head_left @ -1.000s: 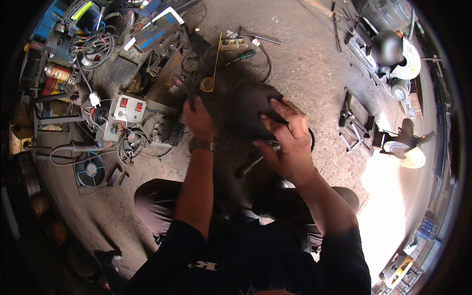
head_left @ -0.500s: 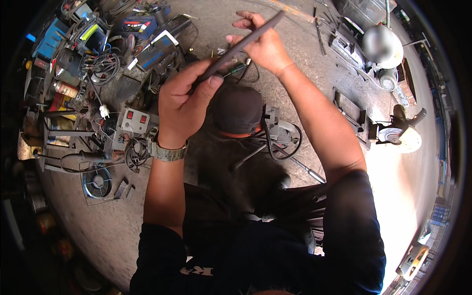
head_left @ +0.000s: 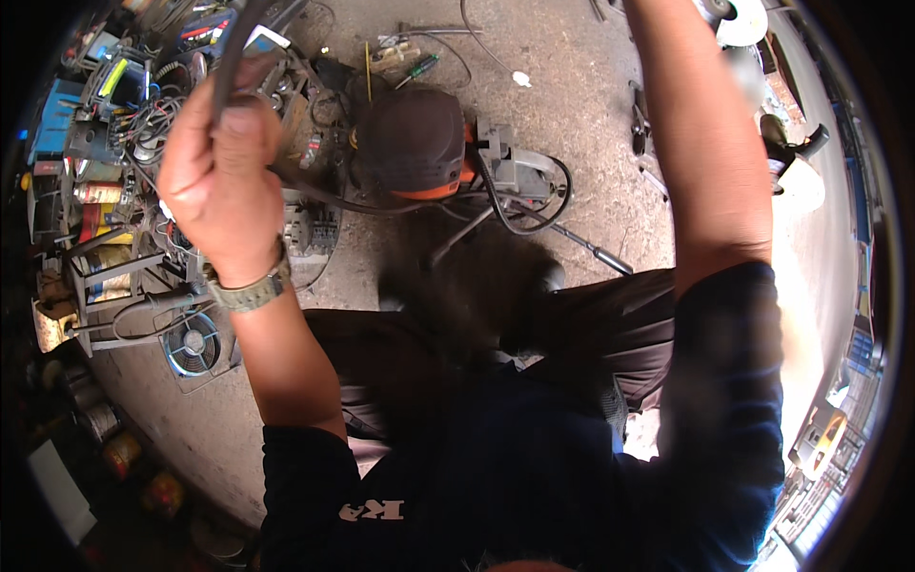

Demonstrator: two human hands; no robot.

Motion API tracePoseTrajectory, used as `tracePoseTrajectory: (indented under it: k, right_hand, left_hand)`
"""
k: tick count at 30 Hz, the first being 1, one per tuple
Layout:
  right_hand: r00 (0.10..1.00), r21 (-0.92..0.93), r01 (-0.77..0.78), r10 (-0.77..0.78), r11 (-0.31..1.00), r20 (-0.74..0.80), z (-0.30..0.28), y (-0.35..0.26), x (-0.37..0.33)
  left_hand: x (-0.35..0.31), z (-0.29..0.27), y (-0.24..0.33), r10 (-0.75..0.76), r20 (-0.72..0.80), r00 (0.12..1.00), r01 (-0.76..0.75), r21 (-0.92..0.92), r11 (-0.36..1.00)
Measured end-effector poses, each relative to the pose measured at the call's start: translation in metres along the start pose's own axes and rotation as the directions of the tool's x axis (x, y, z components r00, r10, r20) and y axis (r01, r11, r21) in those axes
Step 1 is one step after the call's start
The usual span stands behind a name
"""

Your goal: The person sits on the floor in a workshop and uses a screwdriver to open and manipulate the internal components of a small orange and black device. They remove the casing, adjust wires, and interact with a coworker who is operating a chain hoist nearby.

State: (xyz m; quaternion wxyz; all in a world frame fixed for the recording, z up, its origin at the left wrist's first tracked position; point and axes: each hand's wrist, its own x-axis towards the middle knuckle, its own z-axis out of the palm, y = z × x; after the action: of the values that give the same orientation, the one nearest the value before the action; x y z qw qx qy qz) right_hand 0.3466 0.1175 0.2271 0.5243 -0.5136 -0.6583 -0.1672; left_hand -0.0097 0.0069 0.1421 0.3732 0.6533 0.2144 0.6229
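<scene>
My left hand (head_left: 224, 186), with a watch on its wrist, is raised at the upper left. Its thumb and fingers close on a long dark cord-like strip (head_left: 234, 57), which runs out past the top edge; its exact kind cannot be made out. Behind that hand a black cable (head_left: 348, 203) stretches right toward a power tool (head_left: 412, 143) with a dark housing, orange trim and grey metal parts. The tool rests on the floor in front of my legs. Only my right forearm shows, reaching up beyond the top edge; the hand itself is outside the picture.
A green-handled screwdriver (head_left: 419, 70) and a white plug (head_left: 521, 79) lie on the floor beyond the tool. Cables, boxes and a metal frame (head_left: 114, 276) crowd the left side, near a small round fan (head_left: 193, 343). Another machine (head_left: 793, 157) stands at the right.
My left hand has moved left and up with the dark strip, now steeper. My right hand has gone from beside the strip out past the top edge. The whole view has shifted.
</scene>
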Motion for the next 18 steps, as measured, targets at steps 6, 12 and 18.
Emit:
tracePoseTrajectory:
  k: [6, 12, 18]
  right_hand:
    - [0.772, 0.224, -0.363, 0.158, 0.904, 0.615, -0.123, -0.019, -0.062]
    - [0.752, 0.341, -0.561, 0.293, 0.754, 0.59, -0.248, 0.026, -0.174]
    - [0.792, -0.113, -0.571, 0.582, 0.813, 0.185, -0.273, 0.04, -0.274]
  left_hand:
    - [-0.002, -0.041, 0.016, 0.034, -0.068, 0.997, -0.038, -0.052, 0.998]
    - [0.02, -0.011, 0.065, 0.113, 0.022, 0.993, -0.115, 0.248, 0.962]
    - [0.063, 0.003, 0.076, 0.036, 0.07, 0.997, -0.069, 0.567, 0.821]
